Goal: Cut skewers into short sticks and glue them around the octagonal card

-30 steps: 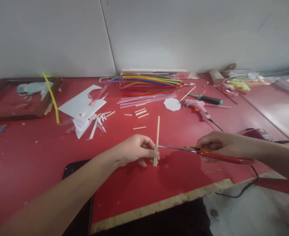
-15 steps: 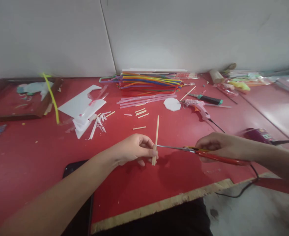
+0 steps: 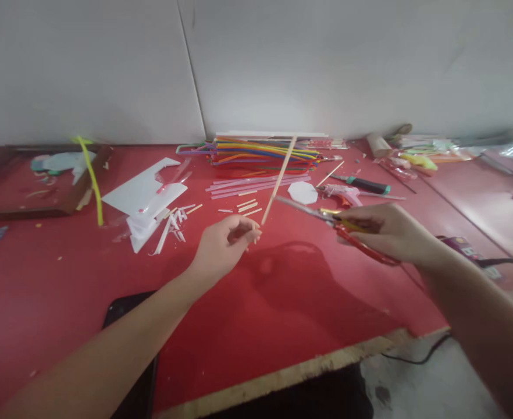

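My left hand (image 3: 227, 243) is closed, with a short piece of thin wooden stick (image 3: 255, 234) pinched between thumb and fingers. A longer wooden stick (image 3: 279, 180) slants up and to the right from these fingertips. Whether the fingers grip its lower end, I cannot tell. My right hand (image 3: 381, 230) is wrapped around the red and yellow handles of scissors (image 3: 341, 226). Their blades point left, the tips close to the long stick. Short cut stick pieces (image 3: 248, 207) lie on the red table (image 3: 309, 302) beyond my left hand.
A bundle of colourful pipe cleaners (image 3: 265, 154) lies near the wall, with pink glue sticks (image 3: 243, 187) before it. A white octagon (image 3: 302, 192), a pink glue gun (image 3: 341, 193) and a cutter (image 3: 370, 185) are right. White scraps (image 3: 145, 198) lie left; a black phone (image 3: 128, 305) is under my left forearm.
My left hand has moved up and left. The long stick now tilts right and reaches higher. My right hand has raised the scissors, apart from the left fingers.
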`<state>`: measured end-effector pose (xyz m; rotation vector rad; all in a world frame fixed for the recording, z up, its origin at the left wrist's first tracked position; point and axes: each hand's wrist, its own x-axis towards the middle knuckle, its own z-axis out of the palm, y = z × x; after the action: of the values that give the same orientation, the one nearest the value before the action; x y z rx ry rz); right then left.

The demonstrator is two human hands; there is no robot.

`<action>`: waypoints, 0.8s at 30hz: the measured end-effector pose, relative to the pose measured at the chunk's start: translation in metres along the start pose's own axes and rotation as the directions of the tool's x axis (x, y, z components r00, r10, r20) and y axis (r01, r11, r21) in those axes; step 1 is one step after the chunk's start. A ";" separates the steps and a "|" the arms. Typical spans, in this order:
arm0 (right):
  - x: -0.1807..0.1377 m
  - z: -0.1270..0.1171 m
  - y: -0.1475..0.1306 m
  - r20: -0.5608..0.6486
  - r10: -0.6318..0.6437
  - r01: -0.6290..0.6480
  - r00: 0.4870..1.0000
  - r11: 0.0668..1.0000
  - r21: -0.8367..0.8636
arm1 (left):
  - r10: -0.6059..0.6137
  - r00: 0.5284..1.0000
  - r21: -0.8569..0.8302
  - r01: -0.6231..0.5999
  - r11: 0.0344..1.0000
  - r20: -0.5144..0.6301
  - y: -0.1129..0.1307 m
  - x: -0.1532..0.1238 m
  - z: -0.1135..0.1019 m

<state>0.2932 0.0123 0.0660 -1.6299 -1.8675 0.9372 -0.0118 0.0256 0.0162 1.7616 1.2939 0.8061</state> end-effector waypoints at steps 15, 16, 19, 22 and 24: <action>0.011 0.063 0.026 -0.035 -0.087 0.092 0.996 0.985 0.148 | 0.166 0.955 0.226 -0.111 0.968 -0.245 -0.020 0.013 -0.001; 0.011 0.065 0.025 -0.044 -0.111 0.115 0.993 0.988 0.103 | 0.163 0.948 0.183 -0.115 0.976 -0.274 -0.017 0.011 -0.002; 0.008 0.071 0.019 -0.050 -0.214 0.210 0.976 0.975 -0.075 | 0.119 0.948 0.009 -0.122 0.992 -0.294 -0.007 0.004 -0.006; 0.004 0.076 0.010 -0.026 -0.326 0.315 0.945 0.929 -0.194 | 0.017 0.971 -0.145 -0.054 0.988 -0.240 0.000 -0.001 -0.007; 0.003 0.077 0.007 -0.021 -0.376 0.363 0.926 0.906 -0.219 | -0.044 0.976 -0.213 -0.003 0.977 -0.215 0.001 -0.002 -0.007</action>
<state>0.2401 0.0020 0.0110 -1.3250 -2.1899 0.5338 -0.0174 0.0247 0.0205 1.5200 1.3114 1.1094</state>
